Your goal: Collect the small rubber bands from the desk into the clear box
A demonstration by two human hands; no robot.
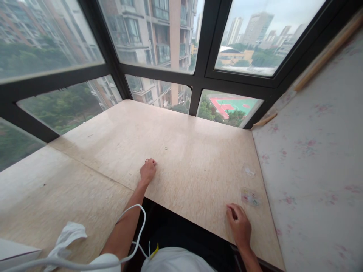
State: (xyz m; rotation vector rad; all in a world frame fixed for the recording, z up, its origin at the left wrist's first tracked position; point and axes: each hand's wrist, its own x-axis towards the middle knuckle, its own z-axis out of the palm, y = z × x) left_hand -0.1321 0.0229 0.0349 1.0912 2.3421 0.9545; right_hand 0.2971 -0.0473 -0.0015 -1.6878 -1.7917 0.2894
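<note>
My left hand (148,172) rests on the stone-patterned sill top, fingers curled and a ring on one finger. What it holds, if anything, is hidden. A small thin ring (166,148) lies a little beyond it. Near the front edge at the right, my right hand (239,223) has its fingers curled, thumb and fingertips together; anything between the tips is too small to make out. Just beyond that hand sits a clear compartment box (250,197) with small coloured pieces inside. Behind the box is a clear plastic piece (248,171) with something whitish on it.
The sill top (193,151) reaches to dark window frames (159,71). A flowered wall (309,158) bounds the right side. At lower left lie a crumpled tissue (69,236) and a white box (17,253). A white cable (141,226) loops by my left forearm.
</note>
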